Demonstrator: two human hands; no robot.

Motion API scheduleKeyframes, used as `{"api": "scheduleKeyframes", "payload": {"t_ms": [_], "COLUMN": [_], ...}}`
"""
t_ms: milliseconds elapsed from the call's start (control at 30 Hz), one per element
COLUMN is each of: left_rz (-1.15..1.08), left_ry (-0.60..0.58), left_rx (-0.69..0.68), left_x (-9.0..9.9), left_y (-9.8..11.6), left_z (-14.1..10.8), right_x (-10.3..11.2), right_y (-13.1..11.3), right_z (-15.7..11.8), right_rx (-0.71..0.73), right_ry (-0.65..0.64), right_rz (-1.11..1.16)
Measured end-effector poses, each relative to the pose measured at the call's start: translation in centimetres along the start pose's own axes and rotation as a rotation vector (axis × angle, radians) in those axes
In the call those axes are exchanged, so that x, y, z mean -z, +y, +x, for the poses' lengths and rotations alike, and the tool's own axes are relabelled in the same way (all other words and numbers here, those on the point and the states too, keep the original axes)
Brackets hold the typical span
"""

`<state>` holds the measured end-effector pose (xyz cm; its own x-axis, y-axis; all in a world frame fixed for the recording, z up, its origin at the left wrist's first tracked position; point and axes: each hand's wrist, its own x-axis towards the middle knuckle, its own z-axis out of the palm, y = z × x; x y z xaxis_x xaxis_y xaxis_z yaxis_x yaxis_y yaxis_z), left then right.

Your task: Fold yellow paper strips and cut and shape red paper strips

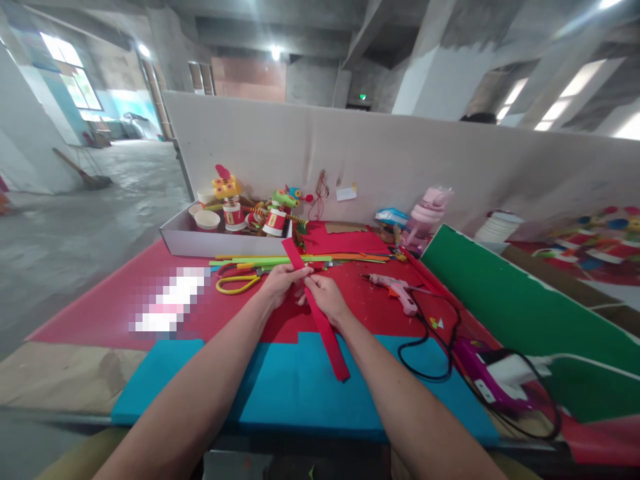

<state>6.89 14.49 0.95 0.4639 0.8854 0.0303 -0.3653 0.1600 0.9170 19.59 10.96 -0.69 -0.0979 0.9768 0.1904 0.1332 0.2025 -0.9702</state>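
A long red paper strip (pixel 327 339) slants across the middle of the view, held above the table. My left hand (pixel 281 283) pinches it near its upper part from the left. My right hand (pixel 325 297) grips the same strip just below, thumb on top, the two hands nearly touching. Behind my left hand lie scissors with yellow handles (pixel 237 285). Several narrow green and orange paper strips (pixel 280 260) lie beyond the hands. A pink hot glue gun (pixel 400 291) rests on the table to the right of my right hand.
A white box (pixel 220 245) with paper cups and animal figures stands at the back left. Blue sheets (pixel 300 393) cover the table's front edge. A purple power strip (pixel 493 377) with black cable lies at right, beside a green board (pixel 525 313). A pale partition (pixel 380 147) rises behind.
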Motion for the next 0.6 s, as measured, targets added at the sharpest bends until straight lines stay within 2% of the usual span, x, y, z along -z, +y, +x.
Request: {"api": "scheduleKeyframes", "payload": {"t_ms": [67, 167, 233, 400, 600], "left_rz": [-0.020, -0.031, -0.029, -0.033, 0.062], "left_ry": [0.048, 0.215, 0.257, 0.112, -0.020], "left_rx": [-0.025, -0.092, -0.102, -0.083, -0.082], "left_x": [-0.04, 0.13, 0.28, 0.24, 0.06], "left_y": [0.16, 0.37, 0.41, 0.09, -0.15], "left_z": [0.04, 0.25, 0.38, 0.37, 0.13], "right_x": [0.09, 0.12, 0.04, 0.07, 0.50], "right_y": [0.01, -0.10, -0.27, -0.52, -0.33], "right_z": [0.01, 0.02, 0.04, 0.12, 0.13], "right_rx": [0.003, 0.003, -0.008, -0.040, 0.087], "right_ry": [0.010, 0.005, 0.003, 0.029, 0.062], "right_rz": [-0.028, -0.076, -0.028, 0.091, -0.135]}}
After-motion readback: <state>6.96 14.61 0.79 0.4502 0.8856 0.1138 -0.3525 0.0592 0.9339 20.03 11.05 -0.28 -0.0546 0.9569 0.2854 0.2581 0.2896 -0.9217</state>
